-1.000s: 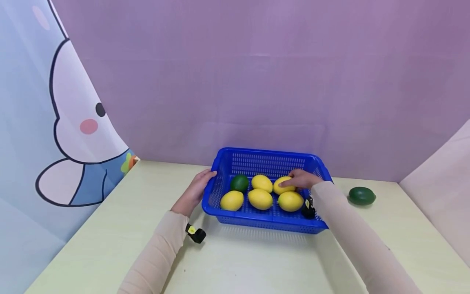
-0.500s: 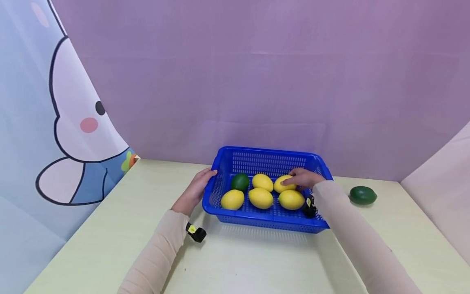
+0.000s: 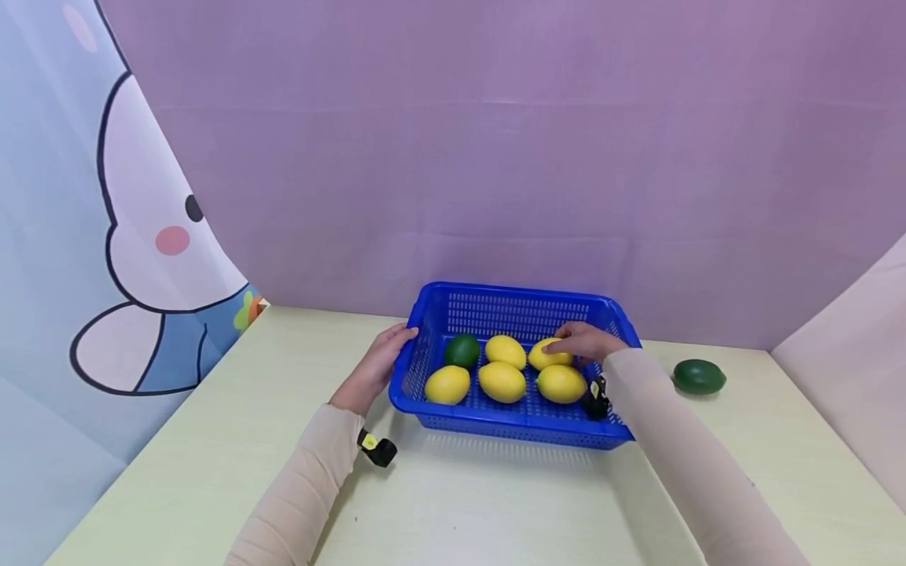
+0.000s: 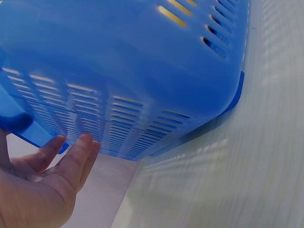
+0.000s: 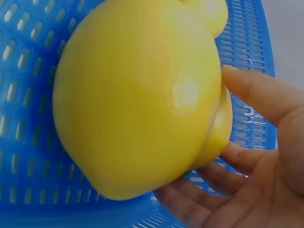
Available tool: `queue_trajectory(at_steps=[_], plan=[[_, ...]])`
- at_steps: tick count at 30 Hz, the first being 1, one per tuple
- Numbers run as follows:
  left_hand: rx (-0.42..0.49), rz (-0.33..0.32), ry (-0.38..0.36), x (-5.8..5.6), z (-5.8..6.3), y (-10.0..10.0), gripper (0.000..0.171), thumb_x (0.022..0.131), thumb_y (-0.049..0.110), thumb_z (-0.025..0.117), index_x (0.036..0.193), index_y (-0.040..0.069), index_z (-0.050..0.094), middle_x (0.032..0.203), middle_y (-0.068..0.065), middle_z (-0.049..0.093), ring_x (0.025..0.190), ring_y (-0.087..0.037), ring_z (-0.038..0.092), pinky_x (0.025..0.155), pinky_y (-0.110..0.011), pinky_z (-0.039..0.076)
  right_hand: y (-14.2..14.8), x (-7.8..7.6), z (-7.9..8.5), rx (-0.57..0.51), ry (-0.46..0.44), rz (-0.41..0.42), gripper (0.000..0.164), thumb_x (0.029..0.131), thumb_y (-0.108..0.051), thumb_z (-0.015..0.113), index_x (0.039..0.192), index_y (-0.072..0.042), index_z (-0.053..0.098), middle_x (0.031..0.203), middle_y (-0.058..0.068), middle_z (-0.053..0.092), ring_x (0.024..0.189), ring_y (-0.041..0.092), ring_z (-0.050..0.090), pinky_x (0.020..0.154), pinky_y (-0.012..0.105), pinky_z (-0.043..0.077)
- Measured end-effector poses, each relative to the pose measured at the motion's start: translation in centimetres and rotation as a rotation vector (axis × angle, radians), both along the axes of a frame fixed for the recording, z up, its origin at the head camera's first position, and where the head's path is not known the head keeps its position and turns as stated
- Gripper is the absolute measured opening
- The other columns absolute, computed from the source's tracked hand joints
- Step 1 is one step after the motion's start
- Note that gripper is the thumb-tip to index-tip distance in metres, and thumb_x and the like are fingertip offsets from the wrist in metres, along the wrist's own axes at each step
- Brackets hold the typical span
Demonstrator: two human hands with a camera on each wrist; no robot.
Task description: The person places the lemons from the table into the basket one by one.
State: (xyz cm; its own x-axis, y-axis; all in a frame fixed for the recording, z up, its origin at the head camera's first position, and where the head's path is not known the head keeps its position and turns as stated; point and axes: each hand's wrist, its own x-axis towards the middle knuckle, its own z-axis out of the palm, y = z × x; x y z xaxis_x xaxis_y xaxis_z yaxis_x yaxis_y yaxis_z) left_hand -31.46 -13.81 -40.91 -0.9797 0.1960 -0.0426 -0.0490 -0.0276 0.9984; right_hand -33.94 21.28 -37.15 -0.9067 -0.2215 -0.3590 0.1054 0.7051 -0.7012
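A blue plastic basket (image 3: 495,428) with slotted walls sits on the table, holding several yellow lemons (image 3: 502,383) and one dark green, lemon-shaped fruit (image 3: 462,350). My left hand (image 3: 377,368) grips the basket's left end, thumb over the rim; in the left wrist view its fingers (image 4: 78,154) lie against the slotted outer wall. Inside the basket, my right hand (image 3: 589,343) holds the back-right lemon (image 3: 541,358) between thumb and fingers. The right wrist view shows a nearer lemon (image 5: 133,95) covering much of the held one (image 5: 221,128).
Another dark green fruit (image 3: 698,376) lies on the pale table (image 3: 453,503), right of the basket. A purple cloth backdrop (image 3: 495,157) hangs close behind the basket. At the left hangs a light blue cloth (image 3: 49,275) with a cartoon print.
The right hand and the lemon it holds have shifted very slightly to the right. The left hand keeps its place on the basket.
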Motion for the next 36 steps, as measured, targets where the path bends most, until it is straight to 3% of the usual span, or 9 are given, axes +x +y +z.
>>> queue_trajectory(at_steps=[11,18,24,36], plan=[[-0.015,0.003,-0.013,0.0,0.2,0.1,0.046,0.101,0.028,0.04,0.138,0.0,0.041,0.129,-0.028,0.051,0.09,-0.016,0.064,0.076,-0.027,0.054,0.1,0.0,0.3,-0.02,0.075,-0.023,0.052,0.092,-0.032,0.059,0.128,0.002,0.042,0.134,0.022,0.042,0.124,0.037,0.039,0.104,0.056,0.03],[-0.02,-0.003,-0.009,0.1,-0.1,0.2,0.047,0.101,0.028,0.04,0.139,0.0,0.04,0.127,-0.027,0.053,0.088,-0.014,0.064,0.077,-0.027,0.054,0.6,0.0,0.4,-0.075,0.163,-0.018,0.05,0.093,-0.026,0.057,0.13,0.005,0.042,0.133,0.023,0.044,0.125,0.039,0.04,0.104,0.056,0.032],[-0.01,-0.004,-0.002,0.1,-0.3,0.1,0.047,0.101,0.028,0.041,0.137,-0.002,0.041,0.118,-0.021,0.06,0.082,-0.011,0.064,0.073,-0.026,0.054,1.4,-0.2,0.9,-0.091,0.199,-0.016,0.051,0.094,-0.03,0.056,0.133,0.0,0.042,0.137,0.022,0.042,0.126,0.038,0.04,0.103,0.054,0.034],[0.009,-0.006,0.001,-0.1,-0.1,0.0,0.047,0.101,0.027,0.041,0.137,-0.003,0.04,0.122,-0.025,0.057,0.086,-0.014,0.065,0.075,-0.027,0.054,3.9,0.0,3.1,-0.145,0.28,0.002,0.05,0.096,-0.026,0.054,0.131,0.006,0.04,0.134,0.026,0.042,0.123,0.041,0.041,0.101,0.054,0.037]])
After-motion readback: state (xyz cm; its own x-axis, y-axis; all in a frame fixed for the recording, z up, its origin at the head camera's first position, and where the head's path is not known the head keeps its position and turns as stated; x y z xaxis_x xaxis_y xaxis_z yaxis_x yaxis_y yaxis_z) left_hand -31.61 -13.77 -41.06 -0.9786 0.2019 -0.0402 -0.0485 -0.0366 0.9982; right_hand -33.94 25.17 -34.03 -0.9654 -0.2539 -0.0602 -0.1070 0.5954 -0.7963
